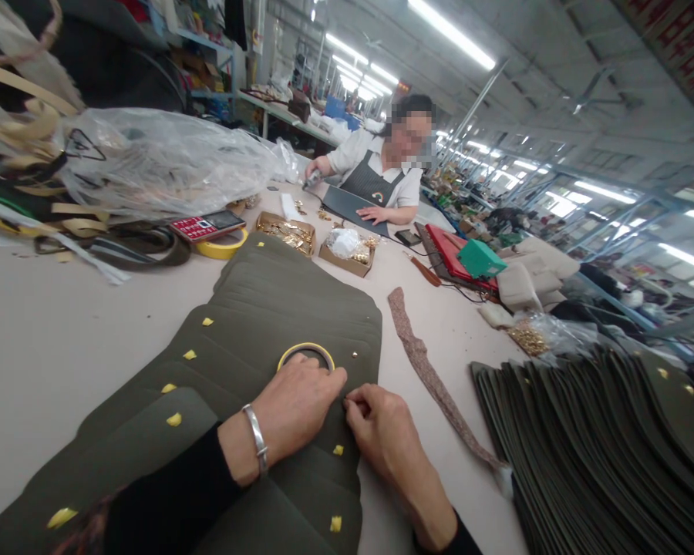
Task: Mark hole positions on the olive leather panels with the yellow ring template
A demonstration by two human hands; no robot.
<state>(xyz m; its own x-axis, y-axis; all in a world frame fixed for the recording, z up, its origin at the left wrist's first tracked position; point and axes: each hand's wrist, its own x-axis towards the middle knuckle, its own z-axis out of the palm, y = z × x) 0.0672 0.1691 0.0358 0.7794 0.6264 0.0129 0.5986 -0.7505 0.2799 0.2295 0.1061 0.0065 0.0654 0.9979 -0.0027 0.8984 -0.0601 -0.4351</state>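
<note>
A spread of overlapping dark olive panels (301,289) covers the table in front of me, with bits of yellow tape (174,419) stuck along both sides. Over its right half, my left hand (294,405) is closed round a roll of yellow tape (306,347), whose upper rim shows past the fingers. Close beside it, my right hand (390,428) has thumb and forefinger pinched together at the panels' right edge; what lies between them is too small to make out. A small gold-coloured stud (355,354) shows on a panel just above.
Several dark panels (584,432) stand stacked at right. A brown textured strip (433,378) lies between. Boxes of gold hardware (286,233), another tape roll (223,245) and plastic bags (173,166) sit farther back. Across the table, a co-worker (375,166) handles a dark panel.
</note>
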